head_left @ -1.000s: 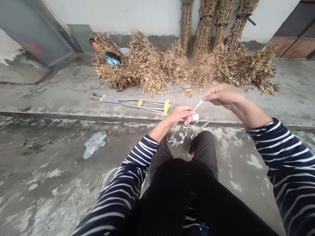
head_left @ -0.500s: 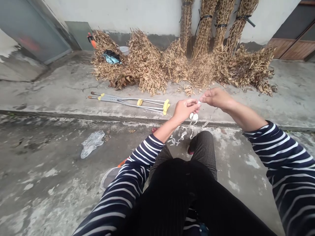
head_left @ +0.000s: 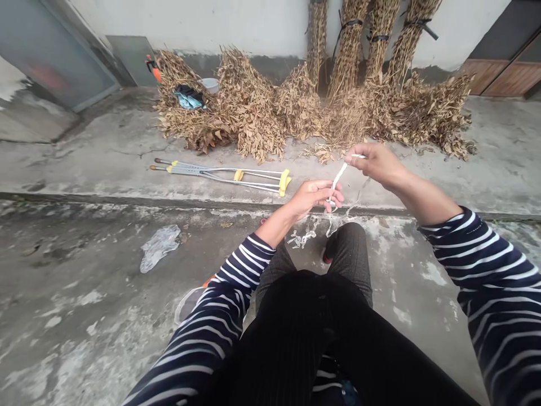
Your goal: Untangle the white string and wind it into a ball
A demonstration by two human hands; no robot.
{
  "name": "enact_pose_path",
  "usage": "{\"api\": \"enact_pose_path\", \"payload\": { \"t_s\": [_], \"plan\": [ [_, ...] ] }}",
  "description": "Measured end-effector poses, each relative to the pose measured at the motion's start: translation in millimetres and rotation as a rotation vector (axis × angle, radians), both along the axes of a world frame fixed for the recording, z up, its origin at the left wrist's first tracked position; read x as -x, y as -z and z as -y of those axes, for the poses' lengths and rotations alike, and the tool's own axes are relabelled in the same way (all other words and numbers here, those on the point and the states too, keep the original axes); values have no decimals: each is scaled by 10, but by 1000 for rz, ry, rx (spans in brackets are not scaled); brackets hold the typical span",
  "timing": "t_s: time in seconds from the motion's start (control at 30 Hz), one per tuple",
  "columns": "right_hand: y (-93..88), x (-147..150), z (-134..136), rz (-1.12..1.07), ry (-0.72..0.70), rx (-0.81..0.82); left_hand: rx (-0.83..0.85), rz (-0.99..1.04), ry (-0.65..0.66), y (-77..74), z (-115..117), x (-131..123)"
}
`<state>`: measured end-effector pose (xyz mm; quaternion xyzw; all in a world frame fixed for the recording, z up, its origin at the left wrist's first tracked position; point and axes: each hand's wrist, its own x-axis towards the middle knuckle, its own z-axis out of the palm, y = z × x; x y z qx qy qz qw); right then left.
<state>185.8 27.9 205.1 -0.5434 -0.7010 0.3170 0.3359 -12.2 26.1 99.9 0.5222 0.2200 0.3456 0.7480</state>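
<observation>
Tangles look likeliest to me, watching remotely, because below the white strip [head_left: 340, 172], pinched on the right by my right hand [head_left: 375, 164] and held on the left in my left hand's [head_left: 311, 198] curled fingers, a loose strand [head_left: 329, 227] dangles near scattered scraps [head_left: 301, 239].

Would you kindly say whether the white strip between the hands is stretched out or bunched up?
Stretched out: the white strip runs nearly straight from right hand to left hand.
</observation>
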Motion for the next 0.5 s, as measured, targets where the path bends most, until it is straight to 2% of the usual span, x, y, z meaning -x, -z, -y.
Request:
{"api": "enact_pose_path", "payload": {
  "t_s": [0.13,0.3,0.4,0.5],
  "plan": [
    [112,-1,33,-226,-68,172,144,88,150,28,45,152],
    [204,57,64,-381,-126,215,154,73,175,81,23,189],
    [202,75,78,-345,-114,216,88,49,109,75,-14,154],
    [194,77,92,-251,-100,198,-18,-6,-86,29,-42,70]
  ]
}}
